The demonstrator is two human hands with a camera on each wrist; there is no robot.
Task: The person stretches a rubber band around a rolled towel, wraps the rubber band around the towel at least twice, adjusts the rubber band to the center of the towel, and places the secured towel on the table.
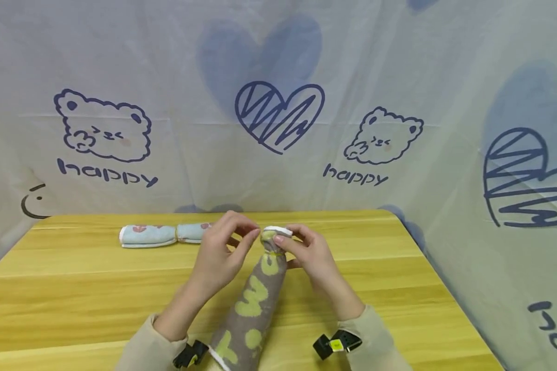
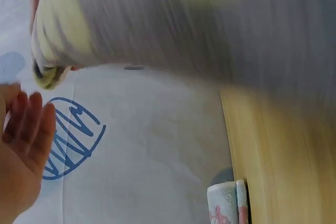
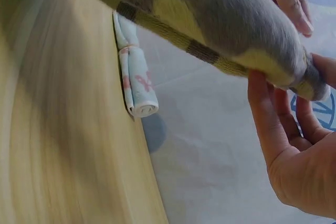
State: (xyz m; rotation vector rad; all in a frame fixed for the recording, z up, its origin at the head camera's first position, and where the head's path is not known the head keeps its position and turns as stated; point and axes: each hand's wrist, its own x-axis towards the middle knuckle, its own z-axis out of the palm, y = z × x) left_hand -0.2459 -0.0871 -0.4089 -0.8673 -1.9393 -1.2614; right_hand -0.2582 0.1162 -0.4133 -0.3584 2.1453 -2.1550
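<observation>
Right hand (image 1: 313,253) at the tied end (image 1: 267,238)

The gray towel (image 1: 259,304) slants away over the table (image 1: 376,288), leaning right, into the right hand's pinching fingers; the left hand (image 1: 219,252), loose-fingered, is just beside that end. Behind lies a blue towel (image 1: 148,236).

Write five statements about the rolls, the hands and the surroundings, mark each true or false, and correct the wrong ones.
1. The right hand holds the grey-and-yellow roll near its yellow band. True.
2. The left hand grips the light-blue roll. False: the left hand is beside the grey-and-yellow roll's banded end.
3. The light-blue roll lies on the table. True.
4. The light-blue roll has no band. False: a narrow band circles it.
5. The backdrop bears the word "happy". True.
</observation>
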